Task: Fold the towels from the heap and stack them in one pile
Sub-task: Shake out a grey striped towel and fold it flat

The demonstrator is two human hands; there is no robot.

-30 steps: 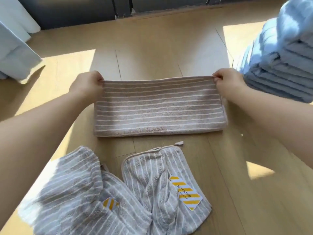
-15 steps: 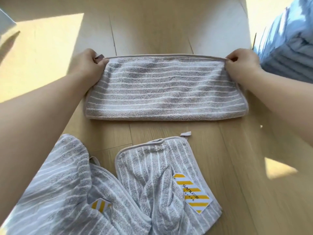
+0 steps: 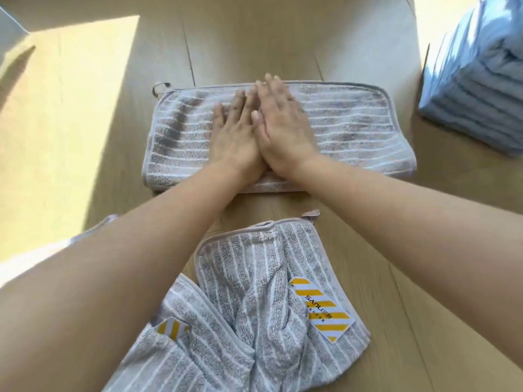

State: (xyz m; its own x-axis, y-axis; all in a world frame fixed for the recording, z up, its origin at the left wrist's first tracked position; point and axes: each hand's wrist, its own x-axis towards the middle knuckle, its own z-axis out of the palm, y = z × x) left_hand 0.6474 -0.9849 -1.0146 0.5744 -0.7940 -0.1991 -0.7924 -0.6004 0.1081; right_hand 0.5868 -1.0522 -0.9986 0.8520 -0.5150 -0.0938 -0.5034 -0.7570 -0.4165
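Note:
A grey-and-white striped towel, folded into a long band, lies flat on the wooden floor. My left hand and my right hand press flat on its middle, side by side, fingers straight and pointing away from me. A small hanging loop sticks out at the band's far left corner. Nearer to me sits a heap of unfolded striped towels with yellow-striped paper tags; my left forearm covers part of it.
A tall pile of folded blue towels stands at the right edge. Bright sunlight patches fall on the floor at the left. A pale object shows at the top left corner.
Both hands let go of the band's far corners and came together onto its middle, now lying flat on it. The towel stays in place on the floor.

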